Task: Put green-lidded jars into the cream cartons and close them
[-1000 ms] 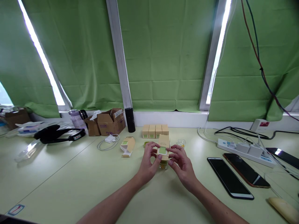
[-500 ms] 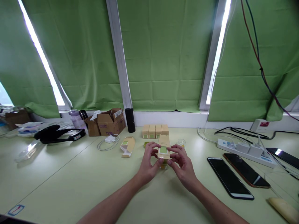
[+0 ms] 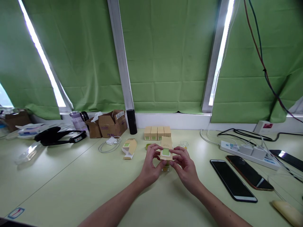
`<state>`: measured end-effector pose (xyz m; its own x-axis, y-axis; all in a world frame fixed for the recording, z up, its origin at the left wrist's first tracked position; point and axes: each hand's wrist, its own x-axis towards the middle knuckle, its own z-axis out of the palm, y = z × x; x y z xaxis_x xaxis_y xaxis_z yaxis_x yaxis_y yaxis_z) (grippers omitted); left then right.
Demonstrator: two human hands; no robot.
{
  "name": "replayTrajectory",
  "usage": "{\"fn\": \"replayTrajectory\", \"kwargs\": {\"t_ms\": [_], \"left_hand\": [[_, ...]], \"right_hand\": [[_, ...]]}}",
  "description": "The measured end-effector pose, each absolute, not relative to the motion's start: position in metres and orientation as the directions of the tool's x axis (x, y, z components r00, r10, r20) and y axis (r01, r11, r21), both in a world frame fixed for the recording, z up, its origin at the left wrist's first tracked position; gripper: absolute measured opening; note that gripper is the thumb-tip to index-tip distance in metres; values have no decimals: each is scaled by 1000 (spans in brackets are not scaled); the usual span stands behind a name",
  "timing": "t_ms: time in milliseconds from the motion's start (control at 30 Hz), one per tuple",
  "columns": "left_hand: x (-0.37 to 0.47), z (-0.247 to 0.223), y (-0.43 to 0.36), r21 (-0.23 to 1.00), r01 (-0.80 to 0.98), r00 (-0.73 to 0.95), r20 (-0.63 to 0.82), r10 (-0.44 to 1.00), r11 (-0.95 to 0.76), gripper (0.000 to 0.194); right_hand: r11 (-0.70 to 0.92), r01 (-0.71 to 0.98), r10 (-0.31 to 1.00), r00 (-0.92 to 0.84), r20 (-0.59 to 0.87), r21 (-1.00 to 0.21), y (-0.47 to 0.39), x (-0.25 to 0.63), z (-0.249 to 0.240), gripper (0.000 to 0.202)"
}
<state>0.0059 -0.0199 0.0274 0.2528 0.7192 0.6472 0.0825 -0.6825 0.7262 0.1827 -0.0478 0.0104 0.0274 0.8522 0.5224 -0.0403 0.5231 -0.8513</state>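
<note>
Pale green cloth blinds (image 3: pixel 168 56) cover the windows behind a long, light yellow-green tabletop (image 3: pixel 94 189). Near its middle, the left hand (image 3: pixel 151 165) and right hand (image 3: pixel 186 168) hold a small tan cardboard box (image 3: pixel 166 148) between them, fingertips pinched on its opposite sides, each hand's fingers parted by just the box's edge. It bears a green square bordered in white; faint printing higher up is too small to read. Below the box, partly hidden, shows a small clear glass vessel (image 3: pixel 166 169).

Behind stand four matching tan boxes (image 3: pixel 157 133) in a row, at least three with green squares low on their fronts. Apart to the left lies an opened tan carton (image 3: pixel 133 146) with the same green square.

Farther left, a brown corrugated box (image 3: pixel 111 126) carries a white label and purple print, neither legible. Beside it, a black cylinder (image 3: pixel 131 121) has tiny illegible marks. A blue-outlined sticker (image 3: pixel 16 212) with a red stroke sits at the near left. At right lies a black smartphone with white bezels (image 3: pixel 233 179), its screen dark.
</note>
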Motion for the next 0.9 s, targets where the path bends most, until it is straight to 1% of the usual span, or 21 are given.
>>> {"fn": "replayTrajectory", "kwargs": {"t_ms": [400,900], "left_hand": [[7,23,-16,703,103,235,670,704,-703,28],[8,20,-16,701,123,223,670,708,-702,26]], "right_hand": [[517,-33,856,33,516,-855,-45,182,8,29],[516,-7,856,56,514,-857,-46,181,8,29]]}}
